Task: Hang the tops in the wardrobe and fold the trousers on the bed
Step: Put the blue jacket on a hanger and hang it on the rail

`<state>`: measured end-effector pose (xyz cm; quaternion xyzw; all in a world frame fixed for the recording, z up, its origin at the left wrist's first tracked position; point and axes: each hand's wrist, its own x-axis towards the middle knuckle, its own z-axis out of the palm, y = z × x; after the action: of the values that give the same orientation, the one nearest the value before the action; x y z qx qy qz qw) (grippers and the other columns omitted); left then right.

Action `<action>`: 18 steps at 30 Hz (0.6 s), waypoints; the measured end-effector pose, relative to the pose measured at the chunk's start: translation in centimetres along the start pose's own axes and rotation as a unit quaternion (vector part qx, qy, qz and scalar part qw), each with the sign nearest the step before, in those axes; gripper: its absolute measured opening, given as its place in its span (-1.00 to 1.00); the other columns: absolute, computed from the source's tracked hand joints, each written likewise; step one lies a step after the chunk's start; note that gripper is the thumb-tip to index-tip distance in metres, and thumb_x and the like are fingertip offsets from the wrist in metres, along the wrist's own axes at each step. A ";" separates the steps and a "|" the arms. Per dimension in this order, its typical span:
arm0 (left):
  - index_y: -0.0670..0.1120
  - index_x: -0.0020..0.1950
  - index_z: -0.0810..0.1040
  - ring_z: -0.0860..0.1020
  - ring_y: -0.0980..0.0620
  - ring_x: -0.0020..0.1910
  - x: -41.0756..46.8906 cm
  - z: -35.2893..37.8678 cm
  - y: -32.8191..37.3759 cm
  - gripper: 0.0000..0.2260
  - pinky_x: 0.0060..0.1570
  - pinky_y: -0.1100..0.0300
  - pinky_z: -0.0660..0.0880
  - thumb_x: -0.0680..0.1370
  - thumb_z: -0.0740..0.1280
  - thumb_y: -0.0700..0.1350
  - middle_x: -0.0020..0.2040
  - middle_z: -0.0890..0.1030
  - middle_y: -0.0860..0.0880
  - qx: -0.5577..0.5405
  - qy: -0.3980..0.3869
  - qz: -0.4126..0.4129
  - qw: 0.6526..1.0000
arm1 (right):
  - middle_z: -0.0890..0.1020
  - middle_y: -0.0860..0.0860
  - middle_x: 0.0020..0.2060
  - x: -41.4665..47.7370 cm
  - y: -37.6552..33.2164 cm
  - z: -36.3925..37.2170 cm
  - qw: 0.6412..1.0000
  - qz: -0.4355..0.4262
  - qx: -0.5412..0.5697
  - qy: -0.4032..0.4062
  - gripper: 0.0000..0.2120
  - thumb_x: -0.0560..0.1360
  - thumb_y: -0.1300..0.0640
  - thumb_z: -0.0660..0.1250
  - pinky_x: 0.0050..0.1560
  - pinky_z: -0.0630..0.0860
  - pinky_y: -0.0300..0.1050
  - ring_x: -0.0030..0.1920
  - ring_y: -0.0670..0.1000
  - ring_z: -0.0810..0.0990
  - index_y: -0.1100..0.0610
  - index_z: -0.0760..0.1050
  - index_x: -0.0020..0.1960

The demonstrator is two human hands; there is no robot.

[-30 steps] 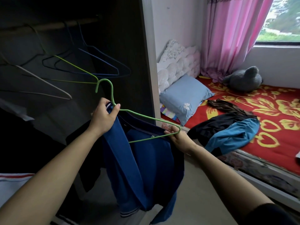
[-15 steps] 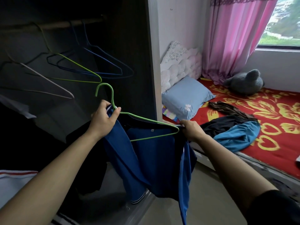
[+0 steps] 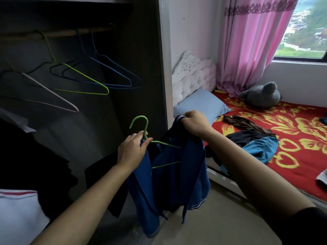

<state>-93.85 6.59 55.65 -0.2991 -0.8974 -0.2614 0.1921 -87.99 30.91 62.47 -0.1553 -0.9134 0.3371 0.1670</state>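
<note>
Holding the hanger: the left hand [image 3: 131, 152] has its grip closed round the neck of the green hanger [image 3: 145, 128], thumb and fingers pinching just under the hook, which points up.
Right hand: the right hand [image 3: 194, 123] is fisted, its grip closed on a bunched, striped edge of the blue top [image 3: 177, 177], raised higher than the left hand.
Blue top: it hangs between the two hands, in front of the open wardrobe [image 3: 148, 50] and above the floor [image 3: 221, 218]. One side is draped over the hanger by the left hand; the hanger's far end is hidden in the cloth.
Rail: a wooden rail [image 3: 70, 32] runs across the top of the dark wardrobe, well above the held hanger.
Empty hangers: a lime hanger [image 3: 85, 78], blue hangers [image 3: 115, 68] and a pale hanger [image 3: 51, 92] hang from the rail.
Wardrobe, lower left: dark garments [image 3: 26, 156] and a white cloth [image 3: 17, 209] with a red stripe.
Bed: the bed [image 3: 292, 138], in a red cover with yellow flowers, is to the right.
On the bed: a pile of clothes [image 3: 256, 144], dark and light blue, near the edge, with a brown garment [image 3: 244, 122] just behind it; I cannot tell which are trousers.
Head of the bed: a blue pillow [image 3: 201, 105] against a white headboard [image 3: 192, 75].
By the window: a grey plush toy [image 3: 261, 96] below a pink curtain [image 3: 251, 41].
</note>
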 end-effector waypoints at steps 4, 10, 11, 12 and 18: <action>-0.02 0.05 0.54 0.55 0.01 -0.18 0.1 -0.3 -1.0 -0.70 -0.24 0.02 0.53 0.60 0.19 0.18 -0.14 0.56 0.06 0.003 0.048 -0.040 0.998 | 0.67 0.19 -0.04 -0.5 0.4 -1.9 0.990 -0.060 -0.128 0.015 -0.75 0.43 0.21 0.26 -0.05 0.55 0.01 -0.02 0.23 0.59 0.22 0.64 0.01; 0.00 0.00 0.56 0.53 0.05 -0.22 0.5 0.2 0.3 -0.79 -0.26 0.05 0.53 0.59 0.27 0.12 -0.19 0.54 0.07 -0.036 0.063 -0.035 0.997 | 0.67 0.20 0.03 -1.5 0.2 -1.6 0.982 -0.052 -0.180 -0.010 -0.73 0.43 0.16 0.34 0.01 0.58 -0.01 0.05 0.24 0.62 0.21 0.65 0.08; 0.00 0.00 0.57 0.54 0.06 -0.21 0.5 0.6 1.0 -0.80 -0.24 0.05 0.54 0.58 0.29 0.10 -0.18 0.56 0.07 -0.062 0.058 -0.043 0.995 | 0.66 0.20 0.02 -2.0 -0.2 -1.0 0.982 -0.053 -0.181 -0.026 -0.73 0.43 0.15 0.35 -0.04 0.57 -0.05 0.04 0.23 0.62 0.20 0.63 0.09; 0.00 -0.01 0.58 0.55 0.06 -0.19 0.5 1.0 1.6 -0.83 -0.22 0.06 0.54 0.57 0.32 0.08 -0.17 0.58 0.06 -0.092 0.055 -0.055 0.993 | 0.65 0.19 0.02 -2.4 -0.5 -0.2 0.980 -0.056 -0.185 -0.046 -0.72 0.43 0.14 0.35 -0.08 0.55 -0.06 0.02 0.22 0.62 0.21 0.61 0.10; 0.01 -0.07 0.58 0.59 0.08 -0.19 0.6 1.3 1.6 -0.90 -0.18 0.12 0.54 0.53 0.41 0.02 -0.20 0.62 0.08 -0.197 0.090 -0.136 0.967 | 0.64 0.19 -0.18 -4.1 -0.3 1.8 0.951 -0.062 -0.263 -0.153 -0.80 0.47 0.12 0.28 -0.27 0.51 -0.08 -0.24 0.15 0.62 0.26 0.55 -0.12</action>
<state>-93.52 8.70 55.52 -0.1813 -0.8398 -0.4822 0.1716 -85.12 28.02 60.59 -0.0835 -0.9921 0.0935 -0.0009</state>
